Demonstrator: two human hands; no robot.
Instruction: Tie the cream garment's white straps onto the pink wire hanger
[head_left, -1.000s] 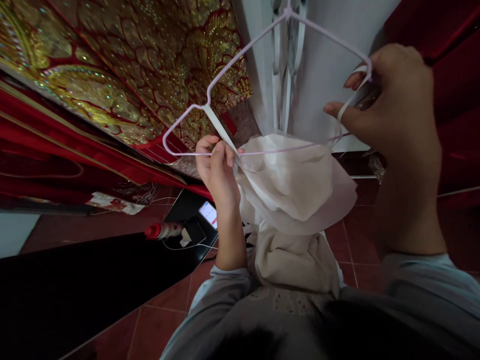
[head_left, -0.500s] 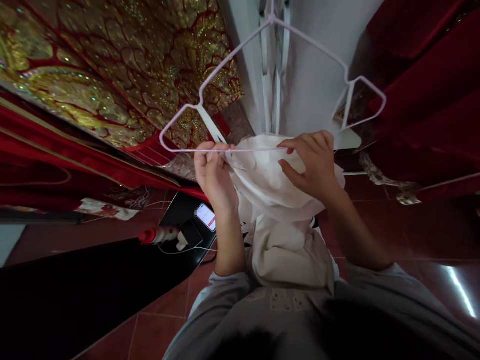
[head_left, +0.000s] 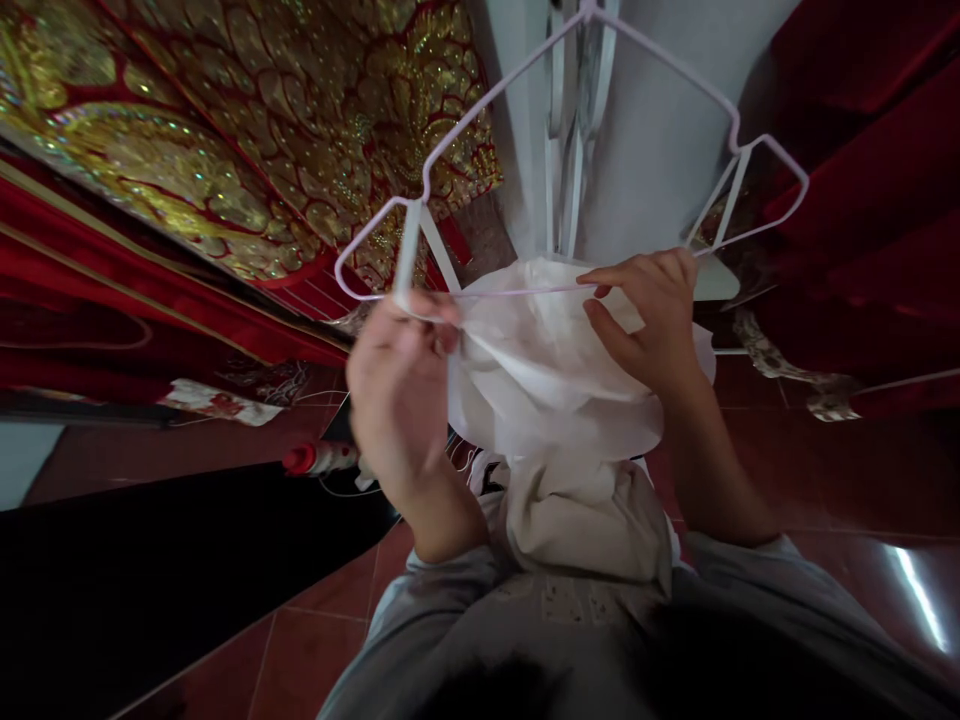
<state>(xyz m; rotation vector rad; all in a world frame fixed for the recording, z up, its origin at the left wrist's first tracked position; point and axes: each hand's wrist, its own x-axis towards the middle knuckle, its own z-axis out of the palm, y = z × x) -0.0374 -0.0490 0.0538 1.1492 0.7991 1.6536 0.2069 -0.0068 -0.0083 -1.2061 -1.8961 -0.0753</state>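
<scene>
A pale pink clothes hanger (head_left: 517, 85) spans the upper middle, with white straps (head_left: 441, 252) looped over its notches. A sheer white garment (head_left: 555, 370) hangs below its lower bar. My left hand (head_left: 401, 390), slightly blurred, is closed at the left end of the bar, pinching the white strap where it comes down from the left notch. On the right part of the bar, my right hand (head_left: 652, 315) has its fingers curled over the hanger, thumb apart below. What lies behind the right fingers is hidden.
Gold-sequined red garments (head_left: 300, 130) hang at left, dark red cloth (head_left: 862, 200) at right. A pale panel with metal uprights (head_left: 577, 150) stands behind the hanger. At lower left, a red-capped bottle (head_left: 315, 458) is on a black table (head_left: 187, 570). Red tiles (head_left: 322, 640) cover the floor.
The hanger and garment have shifted right in view. My left hand has come left and nearer, drawing the left strap out into a separate taut loop. It now covers the phone on the table.
</scene>
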